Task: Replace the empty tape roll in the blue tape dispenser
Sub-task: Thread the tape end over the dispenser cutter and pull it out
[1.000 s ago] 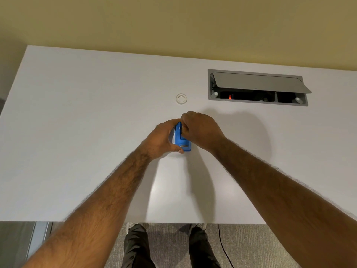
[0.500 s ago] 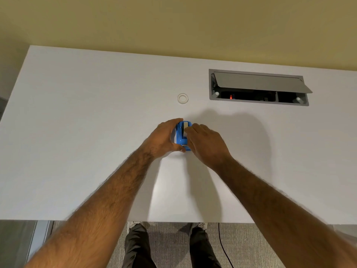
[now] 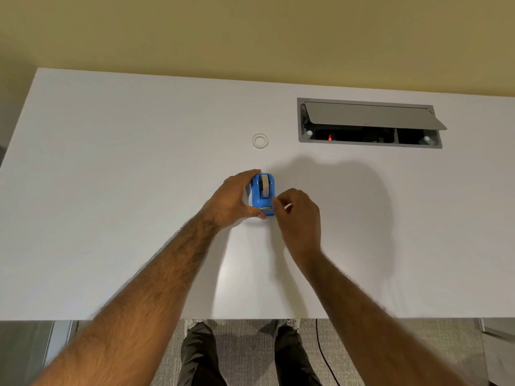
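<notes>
The blue tape dispenser (image 3: 263,195) stands on the white table (image 3: 111,190) with a roll of tape (image 3: 265,186) seated in it. My left hand (image 3: 234,200) grips the dispenser's left side, thumb at its near end by the cutter. My right hand (image 3: 298,210) is just right of the cutter, fingers pinched on what looks like a small pale strip of tape. Farther back lies a small white ring, the empty tape core (image 3: 260,141), flat on the table.
An open grey cable hatch (image 3: 367,122) is set into the table at the back right, its lid tilted up. The near table edge runs below my forearms; legs, shoes and a black cable show on the carpet beneath.
My right hand has left the top of the dispenser and pulled back toward me and to the right, uncovering the roll. My left hand kept its hold on the dispenser.
</notes>
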The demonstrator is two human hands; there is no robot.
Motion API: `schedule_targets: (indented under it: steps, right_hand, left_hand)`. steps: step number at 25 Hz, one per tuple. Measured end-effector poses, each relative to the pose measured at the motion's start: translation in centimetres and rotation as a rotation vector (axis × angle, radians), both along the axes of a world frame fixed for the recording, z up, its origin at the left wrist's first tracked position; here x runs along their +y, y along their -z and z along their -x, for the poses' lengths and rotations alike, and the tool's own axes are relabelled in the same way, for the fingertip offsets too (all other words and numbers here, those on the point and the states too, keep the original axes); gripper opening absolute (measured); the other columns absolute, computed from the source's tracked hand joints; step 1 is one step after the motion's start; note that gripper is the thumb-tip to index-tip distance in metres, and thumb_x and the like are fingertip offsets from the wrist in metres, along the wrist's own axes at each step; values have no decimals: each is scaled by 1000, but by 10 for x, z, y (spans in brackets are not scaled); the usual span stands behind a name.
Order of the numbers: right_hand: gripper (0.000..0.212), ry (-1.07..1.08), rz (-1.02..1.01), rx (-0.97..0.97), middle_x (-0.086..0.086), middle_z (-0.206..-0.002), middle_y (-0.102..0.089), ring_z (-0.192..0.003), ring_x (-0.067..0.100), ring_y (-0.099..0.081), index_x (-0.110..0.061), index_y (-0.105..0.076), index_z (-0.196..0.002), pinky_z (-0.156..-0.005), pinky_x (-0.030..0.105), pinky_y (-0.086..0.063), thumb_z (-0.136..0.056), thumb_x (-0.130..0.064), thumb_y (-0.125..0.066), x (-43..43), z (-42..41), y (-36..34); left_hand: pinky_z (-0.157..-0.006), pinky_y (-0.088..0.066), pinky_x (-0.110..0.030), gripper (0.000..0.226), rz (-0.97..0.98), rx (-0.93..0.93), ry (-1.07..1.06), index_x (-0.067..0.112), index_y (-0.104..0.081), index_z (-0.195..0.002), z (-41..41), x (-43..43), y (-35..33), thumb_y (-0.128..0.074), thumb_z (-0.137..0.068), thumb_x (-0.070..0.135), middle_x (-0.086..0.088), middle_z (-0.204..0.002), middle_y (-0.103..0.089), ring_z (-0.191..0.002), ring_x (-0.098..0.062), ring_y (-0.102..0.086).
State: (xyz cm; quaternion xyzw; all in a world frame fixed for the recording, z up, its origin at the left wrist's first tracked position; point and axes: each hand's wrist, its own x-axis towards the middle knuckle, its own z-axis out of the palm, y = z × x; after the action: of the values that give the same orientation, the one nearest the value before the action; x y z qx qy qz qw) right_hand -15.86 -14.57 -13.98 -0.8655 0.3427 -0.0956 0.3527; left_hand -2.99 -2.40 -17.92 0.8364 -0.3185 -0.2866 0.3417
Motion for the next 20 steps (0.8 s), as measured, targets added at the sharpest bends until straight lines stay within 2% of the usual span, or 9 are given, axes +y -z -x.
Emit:
schedule_targets:
  steps: [2, 4, 7, 9, 12, 14, 17, 20]
  right_hand:
    - [8, 294, -351, -43, -6, -77, -65, -69, 14, -65, -21, -59, -78, -59, 25, -54, -84, -22, -65, 2, -8, -5]
    - [3, 422, -551, -6, 4, -80, -68, -70, 23, -67, -16, -62, -79, -61, 35, -57, -82, -15, -63, 3, -13, -10]
    - [8, 576, -856, 104, 9, -70, -61, -48, 15, -52, -5, -65, -80, -42, 23, -44, -81, -10, -59, 6, -22, -23]
    - [16, 671, -1020, 156, 9, -73, -57, -46, 11, -45, 0, -67, -91, -37, 18, -38, -80, -8, -60, 3, -29, -29]
    - [15, 687, -1128, 219, 9, -75, -56, -45, 9, -43, 0, -67, -91, -36, 17, -36, -81, -3, -56, -3, -37, -35]
    - [10, 658, -1171, 275, 7, -67, -56, -43, 9, -42, -1, -64, -81, -39, 18, -36, -81, -2, -54, -4, -40, -38]
    - [12, 645, -1212, 307, 4, -48, -60, -36, 7, -42, -3, -62, -79, -41, 17, -36, -86, -4, -52, -5, -44, -38]
    - [15, 622, -1213, 322, 2, -48, -62, -30, 6, -43, -4, -63, -79, -36, 15, -37, -90, -11, -57, -5, -48, -37]
  left_hand:
    - [-109, -35, -32, 103, -7, -3, 3, 25, -39, -147, 0, 0, 0, -90, -61, 49, 3, -145, -52, -129, -15, -47]
    - [-110, -36, -34, 103, -4, -2, 6, 25, -40, -147, 0, 0, -1, -90, -61, 48, 2, -145, -52, -130, -17, -48]
    - [-110, -36, -34, 103, -5, -6, 7, 23, -39, -148, 0, 0, -1, -90, -62, 47, 0, -145, -52, -130, -18, -48]
    - [-109, -35, -33, 103, -9, -11, 9, 23, -39, -148, 0, 0, -1, -90, -62, 48, 1, -145, -52, -129, -17, -48]
    - [-106, -32, -28, 102, -17, -16, 14, 23, -39, -148, -1, 0, 1, -90, -63, 48, 1, -146, -52, -130, -18, -48]
    - [-107, -32, -29, 103, -18, -19, 19, 23, -39, -148, -2, 0, 1, -90, -62, 48, 0, -146, -52, -131, -19, -48]
    - [-104, -31, -28, 102, -18, -25, 14, 24, -39, -148, -1, 0, 2, -90, -63, 49, 0, -145, -52, -130, -19, -48]
    - [-105, -35, -31, 100, -9, -28, 20, 24, -40, -147, -1, 0, 1, -89, -63, 49, 0, -142, -54, -128, -20, -49]
